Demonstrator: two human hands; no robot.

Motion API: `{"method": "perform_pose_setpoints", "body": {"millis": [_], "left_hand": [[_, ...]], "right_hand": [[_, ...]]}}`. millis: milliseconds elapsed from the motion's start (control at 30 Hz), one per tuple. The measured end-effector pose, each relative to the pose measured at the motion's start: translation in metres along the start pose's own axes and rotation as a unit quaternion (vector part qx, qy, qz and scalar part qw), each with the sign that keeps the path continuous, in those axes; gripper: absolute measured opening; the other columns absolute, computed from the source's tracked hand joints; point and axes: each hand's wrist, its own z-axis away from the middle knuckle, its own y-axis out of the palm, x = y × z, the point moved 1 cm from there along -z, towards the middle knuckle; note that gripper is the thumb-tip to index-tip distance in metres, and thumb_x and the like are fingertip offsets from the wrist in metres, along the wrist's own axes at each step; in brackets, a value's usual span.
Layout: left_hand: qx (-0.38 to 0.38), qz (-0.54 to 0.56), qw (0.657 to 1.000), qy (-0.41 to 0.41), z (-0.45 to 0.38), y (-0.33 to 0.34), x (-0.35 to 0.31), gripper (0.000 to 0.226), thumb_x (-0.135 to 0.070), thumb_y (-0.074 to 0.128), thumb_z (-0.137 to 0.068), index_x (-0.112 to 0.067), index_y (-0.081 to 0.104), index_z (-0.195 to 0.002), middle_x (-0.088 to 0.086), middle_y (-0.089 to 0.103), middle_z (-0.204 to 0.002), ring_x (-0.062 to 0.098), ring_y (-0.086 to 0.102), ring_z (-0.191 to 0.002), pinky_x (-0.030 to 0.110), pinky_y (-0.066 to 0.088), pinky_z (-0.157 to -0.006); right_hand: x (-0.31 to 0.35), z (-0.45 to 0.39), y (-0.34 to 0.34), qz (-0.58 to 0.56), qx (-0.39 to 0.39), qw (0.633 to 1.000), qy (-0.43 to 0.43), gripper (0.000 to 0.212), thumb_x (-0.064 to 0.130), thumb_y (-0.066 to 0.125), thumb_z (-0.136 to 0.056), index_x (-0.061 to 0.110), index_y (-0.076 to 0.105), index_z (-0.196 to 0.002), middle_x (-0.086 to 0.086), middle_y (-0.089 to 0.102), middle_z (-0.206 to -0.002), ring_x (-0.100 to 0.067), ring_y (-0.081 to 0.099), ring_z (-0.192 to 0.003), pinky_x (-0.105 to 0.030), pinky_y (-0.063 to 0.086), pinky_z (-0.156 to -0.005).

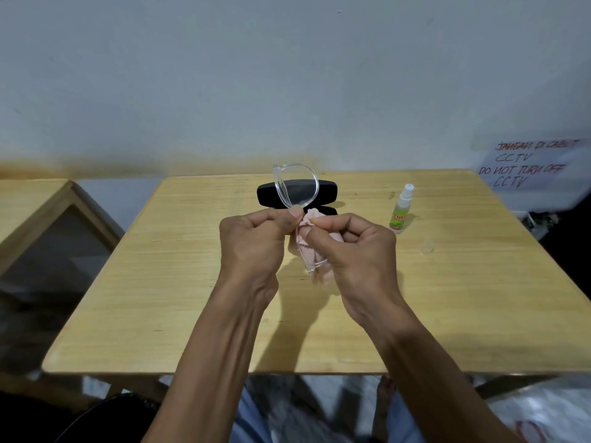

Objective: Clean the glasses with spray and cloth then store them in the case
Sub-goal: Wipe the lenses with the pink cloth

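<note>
Clear-framed glasses [295,185] are held upright above the wooden table [179,282], one lens sticking up past my fingers. My left hand [256,244] pinches the frame near the bridge. My right hand [355,251] presses a pale pink cloth [307,247] around the lower lens, which is mostly hidden by the cloth and my fingers. A black glasses case [268,195] lies open on the table just behind my hands. A small spray bottle [399,211] with a white nozzle and green label stands upright to the right of the case.
A small clear cap [428,246] lies on the table right of my right hand. A second wooden table [28,199] stands at the left. A handwritten paper sign [531,166] hangs on the wall at the right. The wall runs just behind the table.
</note>
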Motion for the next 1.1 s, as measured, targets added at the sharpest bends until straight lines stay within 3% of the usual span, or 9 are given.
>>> {"method": "perform_pose_setpoints", "body": {"millis": [133,300,433,733,1000,1100], "left_hand": [[-0.018,0.004,1.000,0.002,0.000,0.000,0.000,0.019,0.002,0.076,-0.078,-0.003,0.070,-0.060,-0.001,0.068,-0.052,0.006,0.062,-0.048,0.012,0.048,-0.051],[-0.030,-0.014,0.999,0.008,-0.004,-0.003,-0.003,0.019,0.002,0.075,-0.078,-0.004,0.070,-0.060,-0.002,0.068,-0.052,0.001,0.060,-0.043,0.010,0.044,-0.045],[-0.017,-0.024,1.000,0.007,-0.006,-0.005,-0.005,0.016,0.002,0.075,-0.079,-0.001,0.070,-0.064,-0.004,0.068,-0.050,-0.001,0.055,-0.039,0.009,0.042,-0.044],[0.012,-0.033,0.999,0.028,-0.010,-0.009,-0.007,0.017,0.002,0.073,-0.081,0.005,0.069,-0.065,-0.004,0.065,-0.047,-0.001,0.050,-0.037,0.009,0.041,-0.046],[0.025,-0.052,0.997,0.046,-0.007,-0.007,-0.004,0.015,0.001,0.075,-0.079,0.004,0.070,-0.065,0.008,0.063,-0.058,0.000,0.048,-0.039,0.009,0.041,-0.048],[0.014,-0.049,0.998,0.044,-0.005,-0.004,0.000,0.018,0.002,0.076,-0.078,0.002,0.068,-0.062,0.000,0.059,-0.048,0.000,0.047,-0.038,0.010,0.041,-0.048]], "right_hand": [[-0.002,-0.003,0.000,0.024,0.007,1.000,-0.007,0.012,0.001,0.086,-0.074,0.006,0.075,-0.076,-0.012,0.079,-0.078,-0.020,0.075,-0.067,-0.038,0.062,-0.063],[-0.006,-0.001,-0.006,0.100,0.046,0.993,-0.042,0.011,0.006,0.088,-0.073,0.007,0.078,-0.078,-0.007,0.078,-0.073,-0.011,0.072,-0.065,-0.020,0.054,-0.059],[-0.008,0.001,-0.013,0.126,0.054,0.988,-0.065,0.011,0.008,0.089,-0.072,0.010,0.080,-0.077,-0.001,0.078,-0.072,-0.008,0.070,-0.064,-0.016,0.051,-0.059],[-0.009,0.005,-0.026,0.095,0.012,0.992,-0.087,0.015,0.005,0.084,-0.077,0.018,0.077,-0.078,0.003,0.080,-0.081,-0.011,0.076,-0.076,-0.027,0.062,-0.075],[-0.003,0.000,-0.021,0.034,-0.006,0.998,-0.060,0.014,0.003,0.083,-0.078,0.016,0.078,-0.077,-0.002,0.080,-0.080,-0.014,0.075,-0.075,-0.026,0.060,-0.070],[-0.001,-0.004,-0.016,0.043,-0.006,0.998,-0.053,0.012,0.003,0.085,-0.075,0.012,0.077,-0.076,0.000,0.078,-0.077,-0.009,0.072,-0.069,-0.021,0.056,-0.060]]}}
